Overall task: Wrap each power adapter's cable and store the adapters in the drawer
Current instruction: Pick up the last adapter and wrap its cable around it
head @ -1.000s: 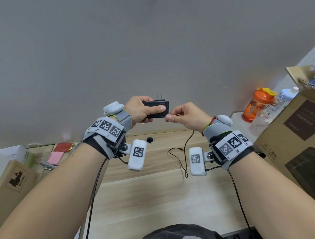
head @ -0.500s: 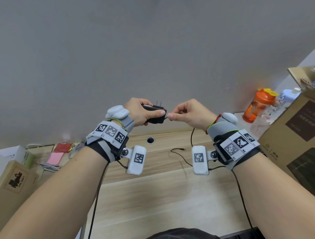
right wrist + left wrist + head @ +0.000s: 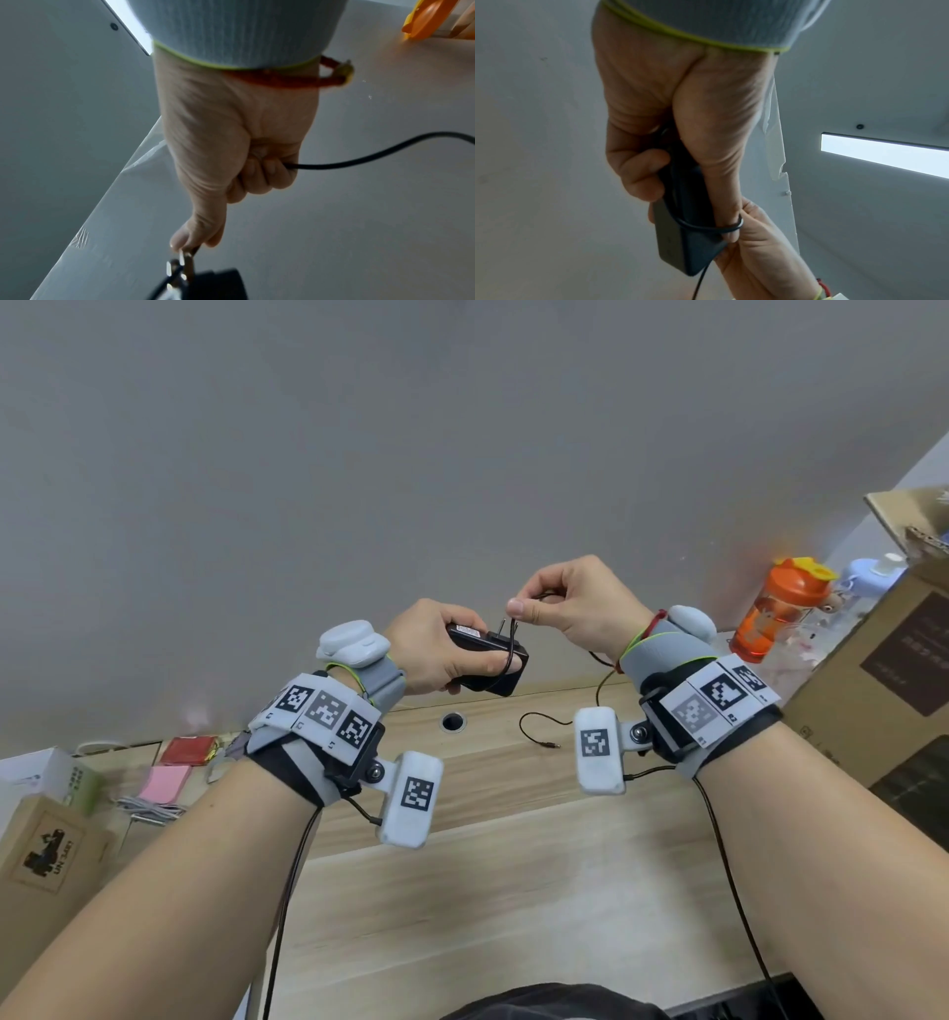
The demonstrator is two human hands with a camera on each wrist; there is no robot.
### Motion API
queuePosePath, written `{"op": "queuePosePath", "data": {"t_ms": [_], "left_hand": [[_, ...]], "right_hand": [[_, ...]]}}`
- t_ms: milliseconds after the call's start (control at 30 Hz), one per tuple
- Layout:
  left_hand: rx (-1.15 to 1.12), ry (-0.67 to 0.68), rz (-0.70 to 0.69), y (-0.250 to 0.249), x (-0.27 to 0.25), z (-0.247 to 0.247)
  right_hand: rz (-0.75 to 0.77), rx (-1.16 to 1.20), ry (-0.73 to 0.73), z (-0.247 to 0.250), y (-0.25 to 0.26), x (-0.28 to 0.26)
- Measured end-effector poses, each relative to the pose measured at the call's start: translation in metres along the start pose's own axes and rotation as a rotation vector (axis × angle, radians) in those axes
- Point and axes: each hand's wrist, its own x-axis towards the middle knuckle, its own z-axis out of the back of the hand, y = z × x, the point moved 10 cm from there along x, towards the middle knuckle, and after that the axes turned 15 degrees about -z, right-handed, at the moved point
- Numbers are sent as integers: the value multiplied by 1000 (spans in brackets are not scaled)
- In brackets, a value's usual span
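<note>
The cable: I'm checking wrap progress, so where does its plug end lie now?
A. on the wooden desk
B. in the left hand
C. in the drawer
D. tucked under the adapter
A: the cable's small plug end rests on the desk, while the right hand pinches a higher stretch above the adapter.

A light wooden desk (image 3: 462, 891) with a round cable hole (image 3: 453, 722) carries pink and red packets (image 3: 169, 775) at left, cardboard boxes (image 3: 873, 690) at right, and a thin black cable's plug end (image 3: 539, 737).
</note>
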Motion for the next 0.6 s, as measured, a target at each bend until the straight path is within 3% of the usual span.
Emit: {"op": "queuePosePath", "data": {"t_ms": [133,300,400,600], "left_hand": [[-89,-41,-40,-7,3,3],[-231,-203,-30,0,6,14],[-289,-326,8,9,8,23],[-214,-414,74,26,10,40]], "right_hand": [[-9,44,21,-11,-9,2],[-75,30,49,-32,-30,8],[-91,-27,142,-55,-36,2],[-17,-194,218,-69,-18,-14]]}}
